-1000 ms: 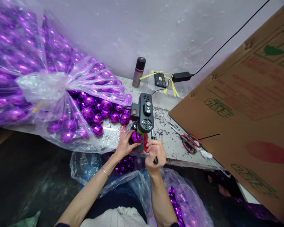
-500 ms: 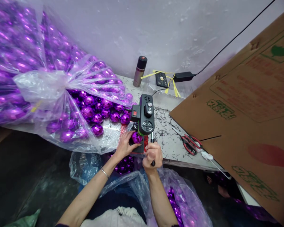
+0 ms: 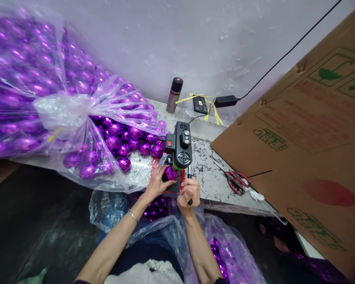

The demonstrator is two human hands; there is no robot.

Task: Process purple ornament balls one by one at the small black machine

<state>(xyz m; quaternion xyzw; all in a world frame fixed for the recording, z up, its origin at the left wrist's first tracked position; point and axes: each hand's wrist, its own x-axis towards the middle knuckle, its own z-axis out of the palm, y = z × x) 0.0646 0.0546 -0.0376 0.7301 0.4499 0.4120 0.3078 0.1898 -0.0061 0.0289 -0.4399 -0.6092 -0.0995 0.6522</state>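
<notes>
Left hand (image 3: 156, 182): cupping a purple ball (image 3: 170, 172) under the press (image 3: 180, 146) on the bench (image 3: 215, 185).
Right hand (image 3: 188, 192): gripping the lever (image 3: 189, 179).
Big bag (image 3: 62, 114): bulging with purple balls.
Lap bag (image 3: 225, 252): holding more.

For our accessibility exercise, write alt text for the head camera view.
A person's left hand steadies a purple faceted ball under a small black bench machine while the right hand grips its lever. Clear bags of purple balls lie left; red scissors and a cardboard sheet right.
</notes>
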